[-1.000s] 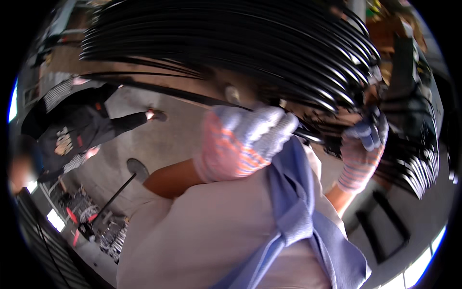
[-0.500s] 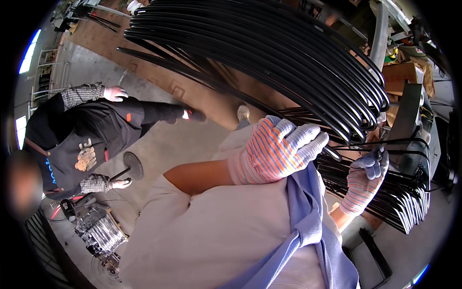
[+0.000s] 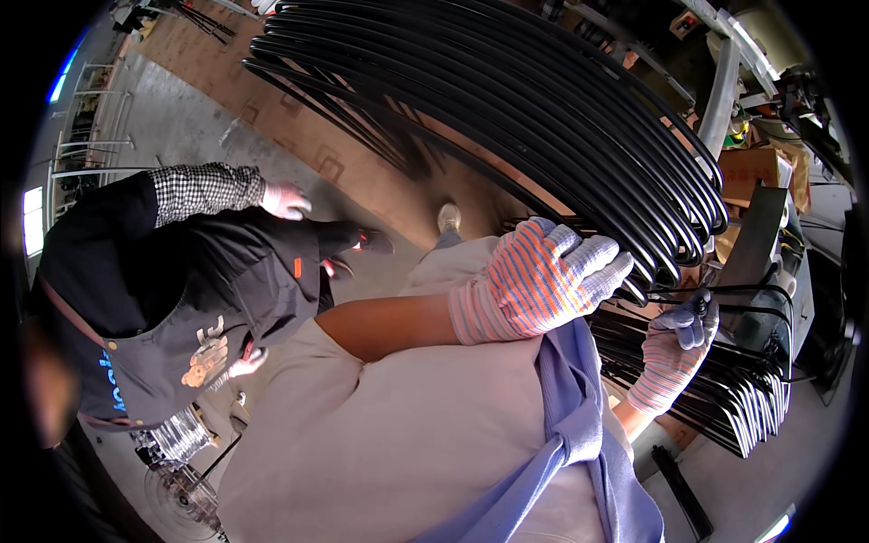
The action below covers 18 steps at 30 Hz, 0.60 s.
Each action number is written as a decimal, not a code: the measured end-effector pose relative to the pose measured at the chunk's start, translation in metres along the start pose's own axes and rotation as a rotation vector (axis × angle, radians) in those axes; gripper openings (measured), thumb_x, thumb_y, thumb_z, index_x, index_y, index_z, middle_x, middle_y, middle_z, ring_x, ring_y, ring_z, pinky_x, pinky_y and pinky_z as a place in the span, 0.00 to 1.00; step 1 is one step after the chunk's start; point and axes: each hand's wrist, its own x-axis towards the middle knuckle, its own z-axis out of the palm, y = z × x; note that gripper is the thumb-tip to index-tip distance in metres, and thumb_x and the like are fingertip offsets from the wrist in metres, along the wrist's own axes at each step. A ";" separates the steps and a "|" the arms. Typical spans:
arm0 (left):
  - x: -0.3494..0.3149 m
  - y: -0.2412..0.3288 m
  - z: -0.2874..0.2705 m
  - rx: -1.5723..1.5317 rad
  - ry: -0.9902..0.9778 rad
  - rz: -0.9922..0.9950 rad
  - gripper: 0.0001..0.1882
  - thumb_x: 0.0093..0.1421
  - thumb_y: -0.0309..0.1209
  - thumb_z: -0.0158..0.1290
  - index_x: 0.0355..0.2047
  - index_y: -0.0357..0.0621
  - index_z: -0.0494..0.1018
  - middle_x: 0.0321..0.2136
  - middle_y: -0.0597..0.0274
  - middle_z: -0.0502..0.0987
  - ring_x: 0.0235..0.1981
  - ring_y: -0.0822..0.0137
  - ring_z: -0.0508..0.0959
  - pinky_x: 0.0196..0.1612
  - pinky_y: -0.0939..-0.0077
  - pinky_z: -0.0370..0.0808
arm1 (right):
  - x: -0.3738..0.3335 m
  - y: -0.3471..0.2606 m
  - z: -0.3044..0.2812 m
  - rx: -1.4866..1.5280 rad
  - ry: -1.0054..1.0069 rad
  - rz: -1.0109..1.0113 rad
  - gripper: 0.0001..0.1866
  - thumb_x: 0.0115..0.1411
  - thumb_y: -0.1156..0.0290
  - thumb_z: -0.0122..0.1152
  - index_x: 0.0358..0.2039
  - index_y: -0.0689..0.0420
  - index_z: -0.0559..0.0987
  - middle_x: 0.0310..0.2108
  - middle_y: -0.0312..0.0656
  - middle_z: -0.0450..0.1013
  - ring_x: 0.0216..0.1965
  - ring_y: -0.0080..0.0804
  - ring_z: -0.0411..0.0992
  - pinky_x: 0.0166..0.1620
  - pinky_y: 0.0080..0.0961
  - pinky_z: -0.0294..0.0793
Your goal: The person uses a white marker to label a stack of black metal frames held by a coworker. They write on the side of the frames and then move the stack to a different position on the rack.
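Note:
My left hand (image 3: 548, 276), in a striped grey, orange and blue glove, lies palm down at the near edge of a big stack of bent black metal tubes (image 3: 507, 109). Its fingers curl over the lowest tube, whose end shows just past the fingertips; the thumb side is hidden. Farther right, my right hand (image 3: 677, 348) wears a matching glove and has its palm turned up. Those fingers are bent closed around a thin black rod (image 3: 702, 308) beside a metal bracket. Below it hangs a row of thinner bent black rods (image 3: 738, 407).
At left a co-worker in a dark apron (image 3: 244, 299) walks close by, one gloved hand (image 3: 286, 200) forward. Cardboard (image 3: 348, 176) covers part of the floor. A grey metal post (image 3: 721, 100) and a cardboard box (image 3: 751, 167) stand right. A wire spool (image 3: 181, 439) sits lower left.
The co-worker has come closer from the left, covering the round black base seen before. The view has shifted slightly; both my hands keep nearly the same grip and place.

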 end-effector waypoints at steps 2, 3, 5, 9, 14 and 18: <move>-0.002 -0.005 -0.002 0.006 -0.004 0.004 0.23 0.43 0.37 0.55 0.44 0.59 0.72 0.37 0.69 0.72 0.25 0.68 0.69 0.30 0.70 0.67 | -0.005 0.010 0.010 -0.104 0.048 -0.085 0.16 0.60 0.61 0.47 0.35 0.61 0.76 0.16 0.30 0.69 0.14 0.17 0.63 0.21 0.18 0.69; -0.001 -0.007 -0.002 0.007 0.003 0.008 0.23 0.43 0.37 0.54 0.44 0.59 0.71 0.37 0.69 0.72 0.25 0.68 0.69 0.29 0.70 0.67 | -0.008 0.013 0.017 -0.160 0.072 -0.125 0.16 0.60 0.61 0.47 0.35 0.60 0.76 0.17 0.31 0.69 0.15 0.17 0.64 0.21 0.18 0.69; 0.000 -0.008 -0.003 -0.004 0.027 0.014 0.23 0.43 0.37 0.54 0.44 0.59 0.72 0.37 0.69 0.72 0.24 0.69 0.69 0.29 0.70 0.67 | -0.004 0.008 0.018 -0.095 0.074 -0.034 0.14 0.58 0.61 0.49 0.33 0.58 0.77 0.16 0.31 0.69 0.14 0.19 0.64 0.20 0.19 0.69; -0.006 -0.019 0.000 -0.116 0.097 0.037 0.21 0.43 0.36 0.54 0.42 0.59 0.73 0.38 0.69 0.72 0.22 0.69 0.69 0.27 0.71 0.66 | 0.002 0.015 0.011 -0.066 0.003 0.020 0.13 0.57 0.61 0.51 0.31 0.58 0.78 0.17 0.32 0.71 0.12 0.21 0.64 0.20 0.19 0.71; -0.024 -0.034 -0.016 -0.214 0.138 0.087 0.19 0.43 0.34 0.53 0.39 0.57 0.74 0.38 0.69 0.73 0.20 0.71 0.69 0.25 0.74 0.65 | -0.008 0.042 0.022 -0.039 0.042 -0.006 0.13 0.57 0.63 0.51 0.31 0.60 0.78 0.19 0.35 0.74 0.10 0.19 0.62 0.24 0.21 0.76; -0.034 -0.055 -0.037 -0.257 0.139 0.150 0.19 0.42 0.34 0.52 0.39 0.55 0.74 0.36 0.68 0.73 0.21 0.70 0.69 0.24 0.73 0.65 | -0.016 0.062 0.027 0.000 -0.006 0.035 0.14 0.57 0.63 0.51 0.30 0.61 0.78 0.17 0.33 0.73 0.08 0.18 0.59 0.22 0.19 0.73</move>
